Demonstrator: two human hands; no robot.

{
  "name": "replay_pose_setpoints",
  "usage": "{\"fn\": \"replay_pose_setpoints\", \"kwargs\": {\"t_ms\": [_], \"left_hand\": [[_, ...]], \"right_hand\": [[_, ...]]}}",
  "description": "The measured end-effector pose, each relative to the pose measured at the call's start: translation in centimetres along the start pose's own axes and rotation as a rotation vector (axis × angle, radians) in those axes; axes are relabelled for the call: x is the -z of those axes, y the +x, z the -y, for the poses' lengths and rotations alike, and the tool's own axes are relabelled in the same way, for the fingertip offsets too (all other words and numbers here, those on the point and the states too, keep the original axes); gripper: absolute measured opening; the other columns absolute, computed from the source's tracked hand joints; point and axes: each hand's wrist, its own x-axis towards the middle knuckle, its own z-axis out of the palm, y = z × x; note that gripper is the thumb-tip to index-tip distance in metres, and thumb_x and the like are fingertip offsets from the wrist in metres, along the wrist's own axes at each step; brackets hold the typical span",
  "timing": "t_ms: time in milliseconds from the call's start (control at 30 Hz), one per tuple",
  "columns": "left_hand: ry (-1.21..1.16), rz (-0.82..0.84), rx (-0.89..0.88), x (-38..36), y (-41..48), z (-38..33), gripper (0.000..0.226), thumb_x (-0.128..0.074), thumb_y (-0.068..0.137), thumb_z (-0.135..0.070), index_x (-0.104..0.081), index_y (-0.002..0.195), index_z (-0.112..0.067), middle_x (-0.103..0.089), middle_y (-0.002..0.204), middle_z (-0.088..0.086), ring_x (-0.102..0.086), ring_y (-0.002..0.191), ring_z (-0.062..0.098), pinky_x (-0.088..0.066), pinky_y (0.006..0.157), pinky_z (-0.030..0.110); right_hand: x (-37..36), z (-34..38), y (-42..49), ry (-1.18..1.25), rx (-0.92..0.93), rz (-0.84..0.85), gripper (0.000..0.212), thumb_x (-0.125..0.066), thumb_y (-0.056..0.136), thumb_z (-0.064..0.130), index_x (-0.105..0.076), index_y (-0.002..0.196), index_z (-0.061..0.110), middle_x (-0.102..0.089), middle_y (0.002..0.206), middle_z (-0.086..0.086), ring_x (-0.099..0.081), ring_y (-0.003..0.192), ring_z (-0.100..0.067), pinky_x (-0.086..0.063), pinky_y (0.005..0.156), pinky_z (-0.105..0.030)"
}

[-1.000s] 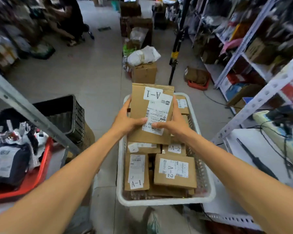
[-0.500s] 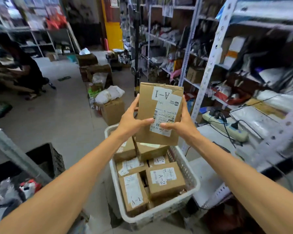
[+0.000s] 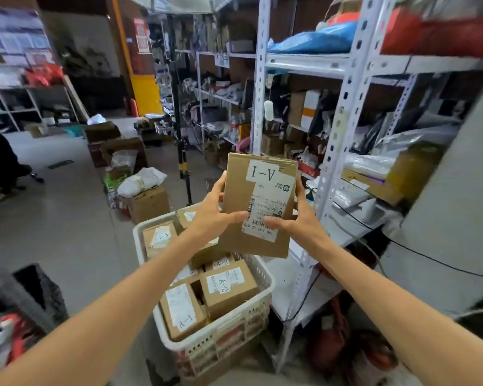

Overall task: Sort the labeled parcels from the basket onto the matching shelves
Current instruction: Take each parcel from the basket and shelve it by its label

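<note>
Storeroom with a pale tiled floor [image 3: 53, 218]; white metal shelves [image 3: 343, 151] on the right, crowded with bags and boxes; loose cartons [image 3: 148, 204] stand along the aisle. A white basket [image 3: 271, 288] sits just beside the shelves with several brown boxes inside, one marked A-2 [image 3: 227, 288], another A-1 [image 3: 181, 310]. Above the basket is a parcel [image 3: 240, 190] labelled A-1, upside down to the camera; left hand [image 3: 209, 215] grips its left edge, right hand [image 3: 299, 221] its right edge; thumbs lie on the front face.
</note>
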Motion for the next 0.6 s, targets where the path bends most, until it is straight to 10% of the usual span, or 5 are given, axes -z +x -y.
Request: {"fn": "replay_pose_setpoints", "kwargs": {"t_ms": [133,300,467,600], "left_hand": [[-0.031,0.075,0.021,-5.2,-2.2,-1.8,0.093,-0.080,0.074,-0.023,-0.022,0.146,-0.035,-0.053,0.125,-0.004,-0.051,0.121,0.022,-0.049,0.096,0.050],[-0.109,0.206,-0.015,-13.5,-4.3,-4.7,0.081,-0.079,0.075,-0.014,-0.032,0.139,-0.030,-0.055,0.117,-0.002,-0.055,0.112,0.018,-0.049,0.069,0.015],[-0.225,0.374,-0.050,-21.5,-4.5,-8.6,0.080,-0.081,0.072,-0.011,-0.036,0.133,-0.037,-0.055,0.116,0.001,-0.056,0.114,0.025,-0.055,0.088,0.042],[-0.289,0.576,-0.160,-28.5,-4.8,-13.7,0.087,-0.079,0.073,-0.006,-0.031,0.140,-0.034,-0.053,0.109,-0.005,-0.057,0.104,0.017,-0.054,0.076,0.026]], "right_hand": [[4.5,-1.0,-5.6,0.016,-0.022,-0.101,0.115,-0.085,0.069,0.028,-0.003,0.149,0.046,-0.049,0.134,0.012,-0.048,0.122,-0.010,-0.044,0.103,-0.047],[11.4,-2.3,-12.1,-0.028,-0.081,-0.253,0.114,-0.082,0.072,0.016,-0.004,0.150,0.045,-0.053,0.123,0.020,-0.053,0.107,0.002,-0.045,0.103,-0.040],[18.7,-1.8,-17.4,-0.117,-0.132,-0.437,0.115,-0.082,0.072,0.016,-0.002,0.151,0.042,-0.052,0.123,0.019,-0.050,0.120,-0.009,-0.043,0.105,-0.045],[24.5,-0.9,-22.8,-0.190,-0.177,-0.660,0.117,-0.083,0.072,0.019,0.000,0.150,0.045,-0.057,0.129,0.008,-0.051,0.124,-0.018,-0.042,0.104,-0.054]]}}
